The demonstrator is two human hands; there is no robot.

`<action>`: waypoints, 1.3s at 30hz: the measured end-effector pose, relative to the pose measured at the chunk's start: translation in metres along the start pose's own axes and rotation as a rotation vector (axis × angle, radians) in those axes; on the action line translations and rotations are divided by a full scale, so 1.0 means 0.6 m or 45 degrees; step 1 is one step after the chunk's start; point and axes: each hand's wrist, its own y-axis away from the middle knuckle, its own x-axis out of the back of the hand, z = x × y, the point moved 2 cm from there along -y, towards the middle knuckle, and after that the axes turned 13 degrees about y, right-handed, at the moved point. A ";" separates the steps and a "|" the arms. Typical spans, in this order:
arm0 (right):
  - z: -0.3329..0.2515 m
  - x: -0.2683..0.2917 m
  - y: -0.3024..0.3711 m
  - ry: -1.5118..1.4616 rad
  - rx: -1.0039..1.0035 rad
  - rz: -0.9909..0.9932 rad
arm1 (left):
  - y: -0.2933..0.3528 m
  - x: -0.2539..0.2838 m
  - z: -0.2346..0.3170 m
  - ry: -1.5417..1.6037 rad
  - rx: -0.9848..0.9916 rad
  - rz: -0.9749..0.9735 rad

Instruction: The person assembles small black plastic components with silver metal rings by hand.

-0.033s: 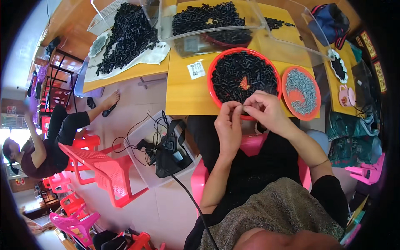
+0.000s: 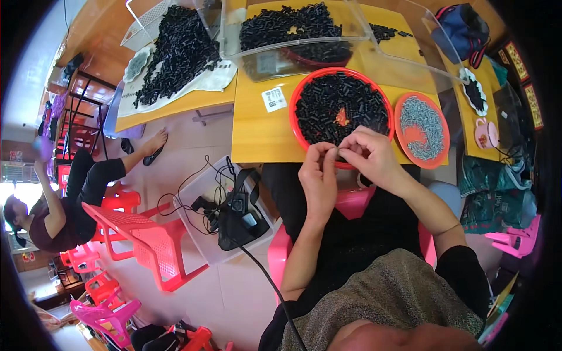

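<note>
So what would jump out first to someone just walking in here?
Probably the big red bowl of small black pieces on the yellow table, with the left hand and right hand pinching something tiny at its near rim. Right of it sits a smaller orange dish of grey metal bits.

We see our left hand [image 2: 319, 175] and our right hand [image 2: 370, 155] meeting at the near edge of the yellow wooden counter [image 2: 257, 126]. The fingertips [image 2: 335, 153] of both hands pinch something too small to make out. Just behind them sits a round red plastic tray full of small black pieces [image 2: 342, 105]. Beside it, on the right, is a smaller round orange plate of little grey metal bits [image 2: 421, 128]. A red plastic chair [image 2: 146, 240] stands on the floor to our left.
</note>
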 end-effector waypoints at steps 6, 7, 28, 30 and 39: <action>0.024 0.000 -0.010 -0.077 -0.096 0.129 | -0.006 0.009 -0.014 0.408 0.175 0.039; 0.037 0.002 -0.017 0.063 -0.091 0.163 | -0.007 0.011 -0.016 0.409 0.179 0.028; -0.009 0.013 -0.019 0.133 0.300 0.089 | -0.011 0.019 -0.029 0.959 0.518 0.043; -0.016 0.013 -0.016 0.179 0.324 0.101 | -0.009 0.018 -0.026 0.946 0.506 0.031; -0.018 0.010 -0.004 0.136 0.332 0.298 | -0.007 0.014 -0.021 0.962 0.484 0.070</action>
